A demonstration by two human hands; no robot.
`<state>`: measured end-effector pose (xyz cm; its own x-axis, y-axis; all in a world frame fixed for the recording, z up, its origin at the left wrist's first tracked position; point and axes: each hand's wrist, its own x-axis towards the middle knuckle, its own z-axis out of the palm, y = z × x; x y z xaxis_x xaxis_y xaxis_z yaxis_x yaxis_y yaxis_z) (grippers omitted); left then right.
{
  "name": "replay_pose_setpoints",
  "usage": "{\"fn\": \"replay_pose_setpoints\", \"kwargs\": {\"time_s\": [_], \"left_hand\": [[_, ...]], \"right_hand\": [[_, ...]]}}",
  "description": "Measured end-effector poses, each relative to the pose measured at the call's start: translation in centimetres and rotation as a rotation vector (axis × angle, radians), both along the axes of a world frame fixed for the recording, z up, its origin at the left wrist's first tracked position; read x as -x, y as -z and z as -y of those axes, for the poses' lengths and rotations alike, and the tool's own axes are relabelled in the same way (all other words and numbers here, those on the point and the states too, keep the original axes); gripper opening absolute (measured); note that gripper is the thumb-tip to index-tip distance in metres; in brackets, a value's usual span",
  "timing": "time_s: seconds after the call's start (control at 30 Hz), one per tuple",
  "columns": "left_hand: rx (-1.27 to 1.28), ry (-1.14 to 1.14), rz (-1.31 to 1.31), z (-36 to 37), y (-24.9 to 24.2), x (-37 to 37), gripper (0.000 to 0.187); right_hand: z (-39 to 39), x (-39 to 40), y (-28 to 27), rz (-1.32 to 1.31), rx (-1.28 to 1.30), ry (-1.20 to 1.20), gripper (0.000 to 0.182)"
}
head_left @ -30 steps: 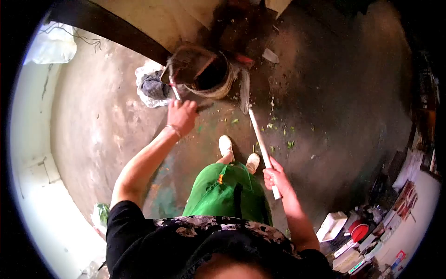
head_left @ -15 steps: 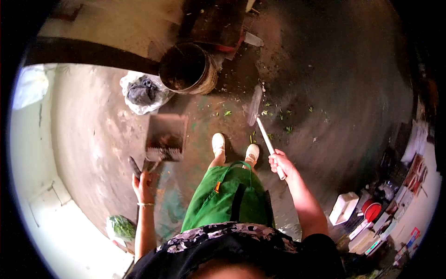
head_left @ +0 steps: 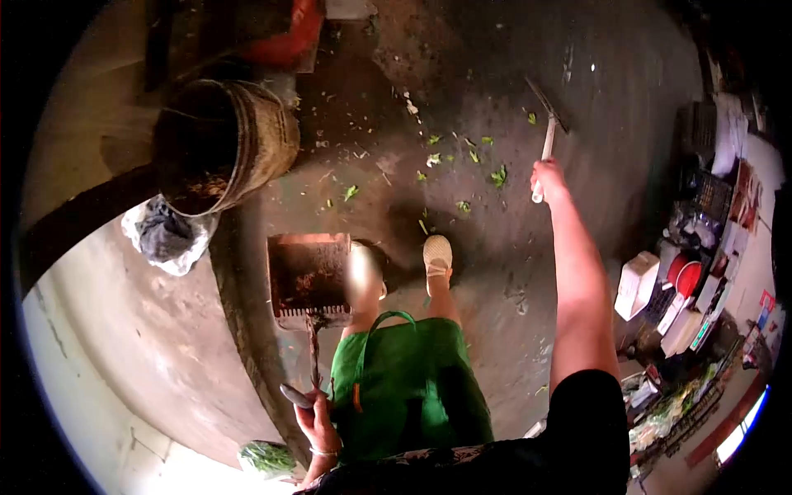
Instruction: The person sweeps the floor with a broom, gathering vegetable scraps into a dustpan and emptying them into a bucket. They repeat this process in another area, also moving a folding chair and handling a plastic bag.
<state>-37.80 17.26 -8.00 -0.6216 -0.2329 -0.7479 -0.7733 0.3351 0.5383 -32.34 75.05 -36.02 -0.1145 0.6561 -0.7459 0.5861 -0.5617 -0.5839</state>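
Note:
My left hand (head_left: 315, 418) is closed around the handle of a dirty dustpan (head_left: 312, 318). The pan, with dark debris in it, is low on my left, beside my left shoe. Far out to the right, my right hand (head_left: 549, 176) grips the white handle of a floor squeegee (head_left: 549, 136), whose thin wide head is angled across the floor. Green leaf scraps (head_left: 498, 176) and pale bits lie scattered between the squeegee and the dustpan.
A large grimy bucket (head_left: 268, 136) stands at the upper left, with a bagged dark bundle (head_left: 167, 235) by it. Bagged greens (head_left: 266, 456) lie at lower left. A white foam box (head_left: 637, 285), a red round item (head_left: 684, 274) and crates line the right side.
My right hand has swung the squeegee out to the right and forward, past the leaf scraps. The dustpan has come closer to my left foot. My view has shifted, and my feet stand farther apart.

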Motion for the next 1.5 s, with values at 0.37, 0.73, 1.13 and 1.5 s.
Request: {"fn": "replay_pose_setpoints", "kwargs": {"time_s": [0.37, 0.73, 1.13, 1.5], "left_hand": [[-0.147, 0.078, -0.043, 0.0, 3.3, 1.7, 0.008], [-0.079, 0.160, -0.067, 2.5, 4.4, 1.1, 0.014], [-0.146, -0.071, -0.049, 1.6, 3.3, 1.8, 0.015], [-0.100, -0.156, -0.057, 3.0, 3.8, -2.0, 0.015]], "right_hand": [[30.9, -7.0, -13.0, 0.127, 0.363, -0.290, 0.066], [13.6, 13.8, -2.2, 0.243, -0.215, -0.543, 0.066], [27.5, 0.6, -15.6, 0.116, -0.019, -0.966, 0.072], [27.5, 14.4, -3.6, 0.432, -0.302, -1.439, 0.053]]}}
